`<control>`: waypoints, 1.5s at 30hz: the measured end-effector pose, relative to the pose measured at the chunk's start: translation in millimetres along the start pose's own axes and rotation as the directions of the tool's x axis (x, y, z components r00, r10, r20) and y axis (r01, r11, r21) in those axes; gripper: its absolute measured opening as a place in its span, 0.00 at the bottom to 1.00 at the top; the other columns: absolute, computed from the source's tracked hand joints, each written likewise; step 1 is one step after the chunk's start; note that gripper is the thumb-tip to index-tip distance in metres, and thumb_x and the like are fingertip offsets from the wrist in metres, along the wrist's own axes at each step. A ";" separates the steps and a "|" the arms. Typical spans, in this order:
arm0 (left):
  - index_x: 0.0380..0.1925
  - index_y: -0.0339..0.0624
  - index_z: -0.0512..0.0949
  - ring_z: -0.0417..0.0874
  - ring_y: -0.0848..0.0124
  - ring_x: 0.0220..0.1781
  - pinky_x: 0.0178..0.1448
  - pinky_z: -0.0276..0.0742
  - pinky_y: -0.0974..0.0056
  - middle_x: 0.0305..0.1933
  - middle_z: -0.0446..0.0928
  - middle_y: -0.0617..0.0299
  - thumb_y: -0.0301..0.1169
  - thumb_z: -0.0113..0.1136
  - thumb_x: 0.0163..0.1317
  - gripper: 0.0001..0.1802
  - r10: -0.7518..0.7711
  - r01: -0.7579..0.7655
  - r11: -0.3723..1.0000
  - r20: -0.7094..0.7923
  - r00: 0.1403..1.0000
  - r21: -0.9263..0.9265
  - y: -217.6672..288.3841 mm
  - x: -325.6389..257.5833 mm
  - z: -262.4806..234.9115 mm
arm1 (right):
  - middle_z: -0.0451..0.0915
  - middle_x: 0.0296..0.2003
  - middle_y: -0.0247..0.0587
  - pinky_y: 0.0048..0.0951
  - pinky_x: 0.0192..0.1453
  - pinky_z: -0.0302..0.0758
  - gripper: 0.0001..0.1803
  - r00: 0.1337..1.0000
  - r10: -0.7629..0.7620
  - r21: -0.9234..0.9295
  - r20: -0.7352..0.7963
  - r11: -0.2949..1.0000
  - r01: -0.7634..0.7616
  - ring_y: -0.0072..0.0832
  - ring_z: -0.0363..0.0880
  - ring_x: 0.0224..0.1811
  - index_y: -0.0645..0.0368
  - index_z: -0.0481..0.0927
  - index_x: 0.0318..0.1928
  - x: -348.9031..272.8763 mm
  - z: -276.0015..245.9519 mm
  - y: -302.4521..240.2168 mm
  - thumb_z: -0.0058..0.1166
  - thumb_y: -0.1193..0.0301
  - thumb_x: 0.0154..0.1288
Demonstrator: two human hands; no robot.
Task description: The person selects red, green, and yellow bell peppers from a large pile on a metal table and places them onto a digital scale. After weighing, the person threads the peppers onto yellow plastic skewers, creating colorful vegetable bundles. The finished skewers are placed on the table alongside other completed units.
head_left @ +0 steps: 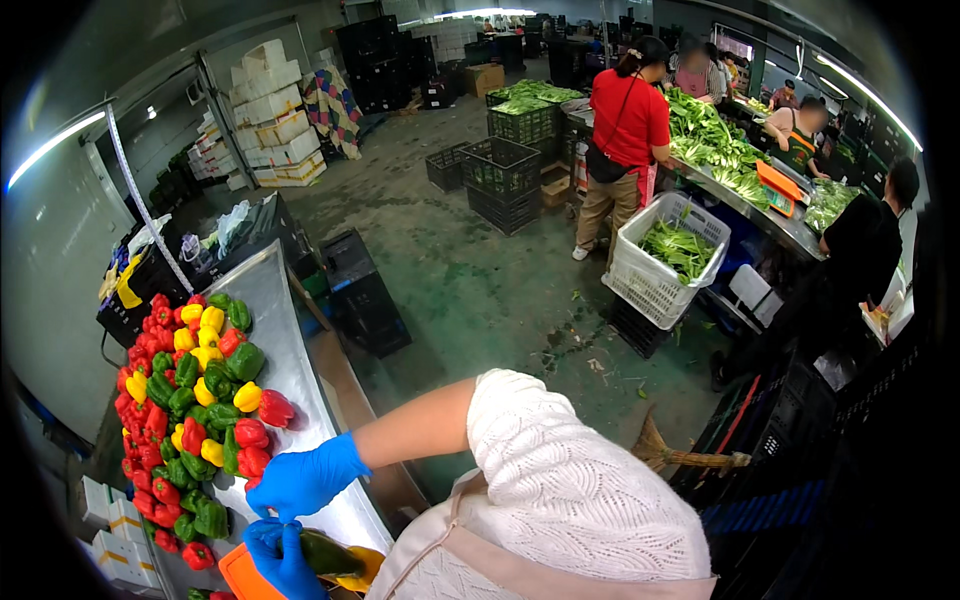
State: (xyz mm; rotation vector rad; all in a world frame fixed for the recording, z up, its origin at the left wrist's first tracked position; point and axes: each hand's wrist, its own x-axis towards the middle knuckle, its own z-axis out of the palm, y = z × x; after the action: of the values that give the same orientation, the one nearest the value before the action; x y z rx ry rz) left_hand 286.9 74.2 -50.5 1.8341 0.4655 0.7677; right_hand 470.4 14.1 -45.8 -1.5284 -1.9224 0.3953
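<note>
My right hand [310,476], in a blue glove, reaches over the metal table with fingertips pressed together. What they pinch is too small to make out. My left hand [284,562], also blue-gloved, is curled just below it, its fingertips near the right hand's. Against the left hand lie a glossy dark green bell pepper [327,556] and a yellow one [366,570]; whether the hand grips them is hidden. An orange tray-like thing [245,574] shows beside that hand. Red bell peppers [252,433] lie closest beyond my right hand, at the edge of a mixed red, green and yellow pile.
A black crate [362,290] stands beyond the table [285,345]. A white basket of greens [668,290] sits on a dark crate. Several people work at a vegetable-covered table [775,232] at the far right. A broom [680,455] lies behind my arm.
</note>
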 end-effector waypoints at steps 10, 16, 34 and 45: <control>0.36 0.38 0.79 0.74 0.76 0.32 0.38 0.71 0.71 0.31 0.78 0.62 0.27 0.61 0.65 0.04 0.055 -0.061 0.964 0.029 0.998 0.258 -7.4 -3.9 5.1 | 0.81 0.31 0.47 0.38 0.35 0.76 0.17 0.992 0.095 0.272 0.088 0.955 -0.115 0.40 0.82 0.34 0.59 0.79 0.37 -1.2 -14.2 4.6 0.68 0.63 0.52; 0.35 0.38 0.79 0.74 0.73 0.30 0.37 0.71 0.68 0.30 0.78 0.60 0.31 0.56 0.69 0.08 -0.026 0.014 0.991 0.090 0.996 0.132 9.8 -6.8 11.9 | 0.83 0.32 0.45 0.35 0.36 0.77 0.13 0.998 -0.018 0.046 0.054 0.999 0.015 0.38 0.83 0.35 0.59 0.82 0.34 -12.1 -29.3 -5.0 0.67 0.65 0.50; 0.44 0.29 0.77 0.75 0.70 0.36 0.42 0.72 0.67 0.35 0.79 0.55 0.36 0.52 0.72 0.17 -0.120 0.121 0.992 -0.026 0.992 0.044 -0.8 -5.1 2.1 | 0.78 0.38 0.46 0.34 0.35 0.75 0.12 0.900 -0.272 -0.025 -0.341 0.959 0.281 0.35 0.78 0.35 0.57 0.74 0.49 -4.9 35.6 12.6 0.50 0.71 0.65; 0.41 0.33 0.78 0.76 0.70 0.33 0.39 0.73 0.66 0.32 0.79 0.59 0.33 0.54 0.69 0.13 -0.071 0.067 0.984 0.017 0.997 0.167 11.2 -12.6 -6.0 | 0.80 0.27 0.39 0.27 0.25 0.70 0.08 1.000 0.023 0.691 0.017 0.722 -0.028 0.27 0.78 0.25 0.58 0.79 0.37 -0.4 -0.8 -8.3 0.57 0.68 0.60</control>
State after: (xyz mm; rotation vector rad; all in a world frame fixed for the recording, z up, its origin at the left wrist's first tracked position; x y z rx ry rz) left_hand 273.3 66.1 -42.3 1.9680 0.5905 0.6767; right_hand 464.8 11.3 -40.3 -1.0346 -1.4833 1.0082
